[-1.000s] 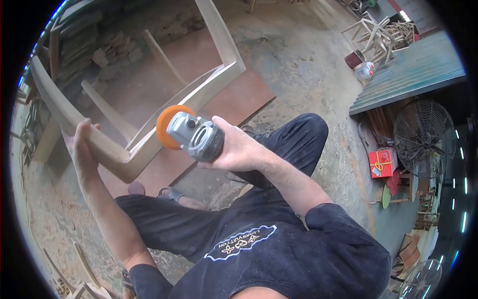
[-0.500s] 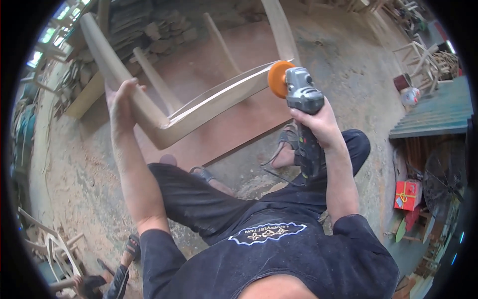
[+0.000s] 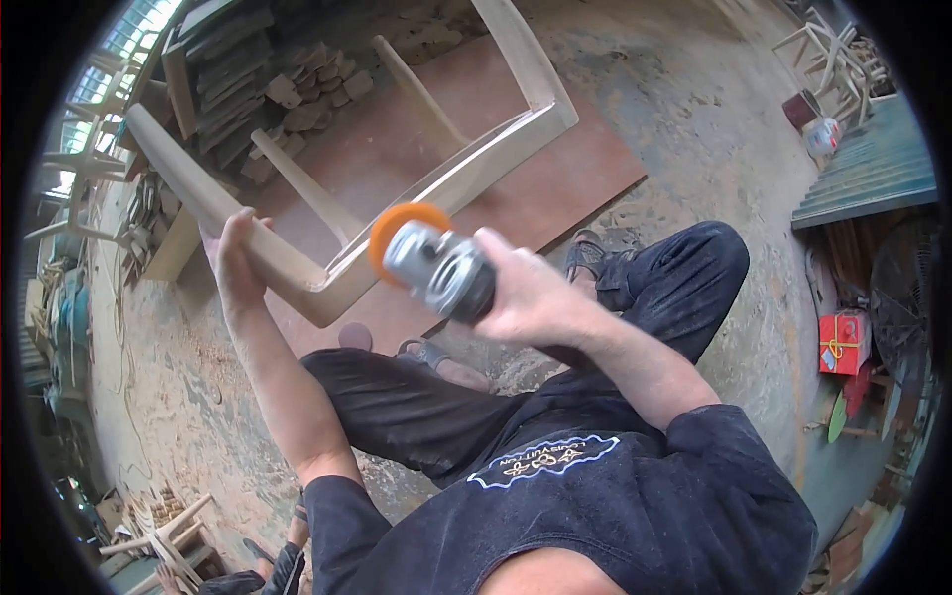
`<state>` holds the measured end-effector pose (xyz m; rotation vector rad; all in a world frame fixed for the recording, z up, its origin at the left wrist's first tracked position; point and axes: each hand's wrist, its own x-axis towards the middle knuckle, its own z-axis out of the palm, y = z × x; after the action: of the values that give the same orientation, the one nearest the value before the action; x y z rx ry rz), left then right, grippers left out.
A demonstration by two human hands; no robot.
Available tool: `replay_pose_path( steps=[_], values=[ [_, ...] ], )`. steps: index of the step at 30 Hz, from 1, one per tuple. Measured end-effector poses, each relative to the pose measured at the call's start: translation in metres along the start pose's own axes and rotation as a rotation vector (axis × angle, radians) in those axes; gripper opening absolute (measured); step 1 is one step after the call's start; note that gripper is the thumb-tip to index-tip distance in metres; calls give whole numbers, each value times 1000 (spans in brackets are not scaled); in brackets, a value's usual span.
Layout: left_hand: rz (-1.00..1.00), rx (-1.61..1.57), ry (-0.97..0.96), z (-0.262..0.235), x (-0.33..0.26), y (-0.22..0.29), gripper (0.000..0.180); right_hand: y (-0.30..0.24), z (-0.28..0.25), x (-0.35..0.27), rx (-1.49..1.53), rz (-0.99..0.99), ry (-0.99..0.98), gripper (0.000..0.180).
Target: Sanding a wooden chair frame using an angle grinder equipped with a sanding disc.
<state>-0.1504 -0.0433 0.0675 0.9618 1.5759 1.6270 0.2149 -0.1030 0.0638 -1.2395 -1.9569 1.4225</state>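
Bright, even daylight with soft shadows; fisheye bends the edges inside a black rim.

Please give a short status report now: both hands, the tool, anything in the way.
Left hand grips the wooden chair frame. Right hand grips the angle grinder, orange disc at the frame's rail. Nothing between disc and wood.

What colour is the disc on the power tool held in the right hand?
Orange: the disc on the grey sander, seen clearly in the head view.
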Motion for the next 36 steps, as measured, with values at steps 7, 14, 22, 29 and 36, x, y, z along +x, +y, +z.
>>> replay_pose_path(
  steps=[7,14,22,29,36],
  values=[
    [-60,-51,-95,-6,13,-7,74,36,-86,-1,221,120,418,61],
    [188,284,126,1,21,-16,100,63,-122,-23,644,-83,549,44],
    [73,447,181,5,25,-16,97,119,-142,-36,1014,-112,629,43],
    [127,450,189,12,46,-17,85,132,-141,-33,1171,-18,730,48],
    [76,434,184,19,55,-15,88,149,-141,-25,1424,-27,625,49]
  ],
)
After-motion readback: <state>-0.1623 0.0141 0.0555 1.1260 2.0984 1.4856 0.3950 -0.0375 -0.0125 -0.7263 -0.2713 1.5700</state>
